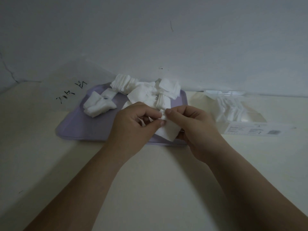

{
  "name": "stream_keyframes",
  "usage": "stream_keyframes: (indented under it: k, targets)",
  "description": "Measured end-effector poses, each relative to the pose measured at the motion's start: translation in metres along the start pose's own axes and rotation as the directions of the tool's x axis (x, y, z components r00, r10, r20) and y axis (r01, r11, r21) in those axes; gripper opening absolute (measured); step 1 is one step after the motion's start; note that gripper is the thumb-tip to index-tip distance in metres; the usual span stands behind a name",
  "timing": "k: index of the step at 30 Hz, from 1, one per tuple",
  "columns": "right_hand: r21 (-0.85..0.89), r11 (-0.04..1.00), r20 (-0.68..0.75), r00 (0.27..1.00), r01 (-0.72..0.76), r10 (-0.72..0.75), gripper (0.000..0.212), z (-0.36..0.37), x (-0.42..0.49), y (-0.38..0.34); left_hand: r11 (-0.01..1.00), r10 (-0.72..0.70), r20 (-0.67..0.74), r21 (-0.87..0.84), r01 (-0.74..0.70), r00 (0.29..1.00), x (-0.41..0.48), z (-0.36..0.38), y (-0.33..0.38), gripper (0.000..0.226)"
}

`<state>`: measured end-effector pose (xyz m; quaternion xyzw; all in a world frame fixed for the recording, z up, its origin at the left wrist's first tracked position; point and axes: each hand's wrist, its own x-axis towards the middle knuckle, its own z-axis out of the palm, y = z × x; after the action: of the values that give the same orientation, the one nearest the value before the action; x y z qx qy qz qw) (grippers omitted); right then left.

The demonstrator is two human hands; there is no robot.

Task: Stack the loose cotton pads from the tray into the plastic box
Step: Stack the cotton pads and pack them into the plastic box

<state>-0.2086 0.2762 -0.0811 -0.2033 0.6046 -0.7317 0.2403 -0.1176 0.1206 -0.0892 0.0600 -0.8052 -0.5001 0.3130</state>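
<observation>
Cotton pads (143,93): soft white fibrous, matt, slightly fluffy edges. Tray (86,127): smooth matt lilac, prob. plastic. Box (250,120): clear glossy plastic w/ paper label. Table (150,180): smooth cream, matt.

Place: dim, plain room, likely domestic.
Backdrop: bare white painted wall (150,39) beyond the left hand (133,124).
Surface: smooth cream worktop (166,172) beneath it.

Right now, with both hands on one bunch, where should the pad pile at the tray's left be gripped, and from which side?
Probably from above and the near side, with the left hand: the pile lies slumped and fanned on the tray, so pinch across its near and far edges to press the pads together. Bare tray lies in front of it; other pads crowd behind.
</observation>
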Motion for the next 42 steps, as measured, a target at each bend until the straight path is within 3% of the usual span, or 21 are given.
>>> stream_keyframes:
  k: [4,6,8,15,18,22,29,33,38,42]
  targets:
    - [-0.048,0.997,0.057,0.997,0.053,-0.05,0.005,-0.005,0.002,-0.002,0.993,-0.112,-0.034,-0.048,0.111,0.993,0.0,0.0,0.002,0.024]
    - [-0.083,0.992,0.128,0.988,0.094,-0.083,0.018,-0.008,0.002,-0.002,0.985,-0.159,0.009,-0.062,0.16,0.987,0.001,-0.003,-0.001,0.031]
    - [-0.099,0.987,0.171,0.979,0.125,-0.107,0.029,-0.01,0.002,-0.002,0.987,-0.149,0.086,-0.053,0.154,0.985,0.001,-0.005,-0.002,0.02]
    - [-0.092,0.991,-0.002,0.996,0.094,-0.095,0.035,-0.009,0.007,0.009,0.932,-0.284,0.074,-0.215,0.293,0.956,0.003,-0.008,-0.001,0.007]
    - [-0.183,0.975,0.018,0.992,0.129,-0.128,0.043,-0.005,0.006,0.01,0.945,-0.253,0.113,-0.184,0.27,0.961,0.003,-0.008,-0.001,0.024]
    - [-0.274,0.95,-0.007,0.987,0.15,-0.158,0.044,0.001,0.004,0.013,0.964,-0.194,0.13,-0.158,0.213,0.972,0.002,-0.006,0.0,0.009]
    - [0.02,1.0,0.043,0.999,-0.022,0.021,0.03,0.01,0.0,0.009,0.981,-0.145,0.143,-0.11,0.162,0.979,0.0,-0.004,-0.002,0.01]
    - [0.008,1.0,-0.025,1.0,-0.005,0.005,0.023,0.014,-0.002,0.008,0.994,-0.078,0.182,-0.06,0.09,0.98,-0.001,0.001,-0.001,0.014]
    - [0.039,0.999,-0.091,0.996,0.008,-0.005,0.017,0.015,-0.001,0.008,0.995,-0.091,0.165,0.044,0.085,0.982,-0.003,0.003,-0.001,0.027]
    - [0.069,0.997,0.019,0.999,-0.032,0.031,0.026,0.011,0.0,0.006,0.993,-0.041,0.137,0.118,0.024,0.99,-0.002,0.002,-0.004,0.012]
